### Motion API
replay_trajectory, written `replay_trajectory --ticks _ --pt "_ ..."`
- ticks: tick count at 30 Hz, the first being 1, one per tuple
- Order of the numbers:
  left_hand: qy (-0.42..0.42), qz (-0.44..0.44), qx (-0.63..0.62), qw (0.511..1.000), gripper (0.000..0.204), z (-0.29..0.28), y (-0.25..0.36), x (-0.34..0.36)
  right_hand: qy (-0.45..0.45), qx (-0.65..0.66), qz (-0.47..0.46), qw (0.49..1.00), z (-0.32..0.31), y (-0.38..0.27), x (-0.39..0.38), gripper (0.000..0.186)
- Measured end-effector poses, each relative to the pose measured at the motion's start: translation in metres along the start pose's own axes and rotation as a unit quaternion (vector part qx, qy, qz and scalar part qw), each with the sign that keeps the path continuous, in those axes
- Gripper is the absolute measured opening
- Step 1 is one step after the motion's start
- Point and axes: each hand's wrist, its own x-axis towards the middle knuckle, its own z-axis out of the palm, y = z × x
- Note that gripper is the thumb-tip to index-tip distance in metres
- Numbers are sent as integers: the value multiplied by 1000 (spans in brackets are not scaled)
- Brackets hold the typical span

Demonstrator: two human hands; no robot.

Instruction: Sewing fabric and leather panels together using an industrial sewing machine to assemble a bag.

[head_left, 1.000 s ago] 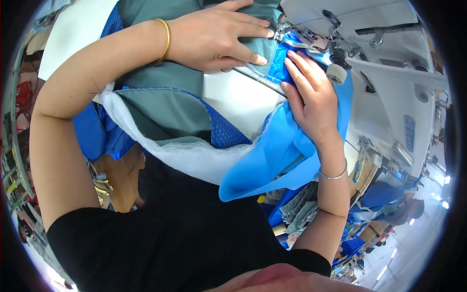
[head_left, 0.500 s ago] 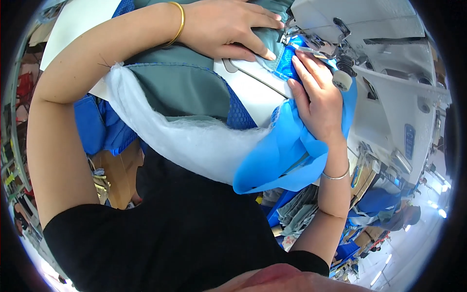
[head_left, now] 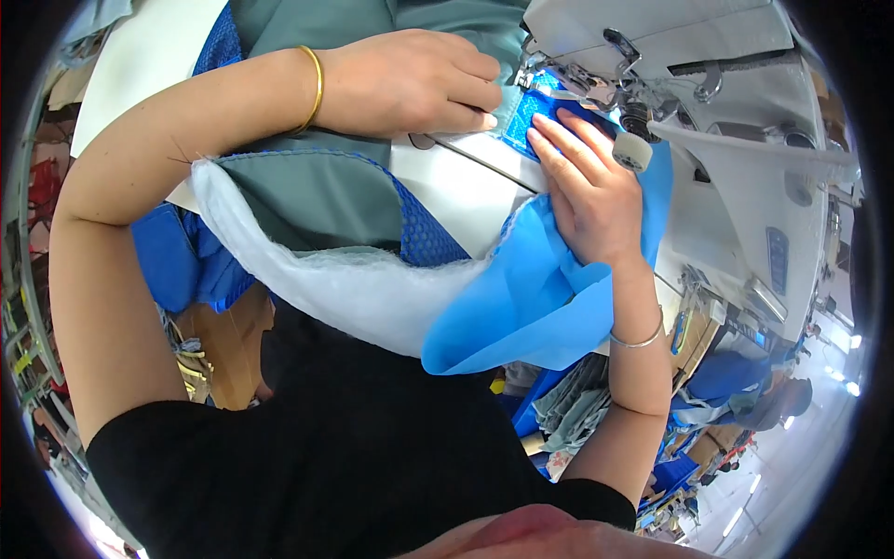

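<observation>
Top centre, left hand (head_left: 410, 86) curls on green fabric (head_left: 321, 200), grip unclear from here; right hand (head_left: 594, 196) lies flat on blue mesh (head_left: 519, 137); sewing machine (head_left: 652, 35) bears an unreadable panel (head_left: 778, 260).

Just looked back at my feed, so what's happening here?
A person is working at a white sewing machine. The left hand rests with bent fingers on gray-green fabric. The right hand lies with fingers extended on a bright blue piece beside the machine's needle area. Light blue fabric drapes below the right hand, and white padding runs along the near edge. Whether the needle is moving can't be told.
</observation>
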Motion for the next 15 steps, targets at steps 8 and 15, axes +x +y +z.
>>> replay_trajectory --ticks 8,15 --pt "10 5 8 1000 35 5 -6 3 25 20 -19 999 8 15 -1 44" --pt "13 -7 45 999 32 0 -18 7 34 -16 -21 999 8 28 8 50"
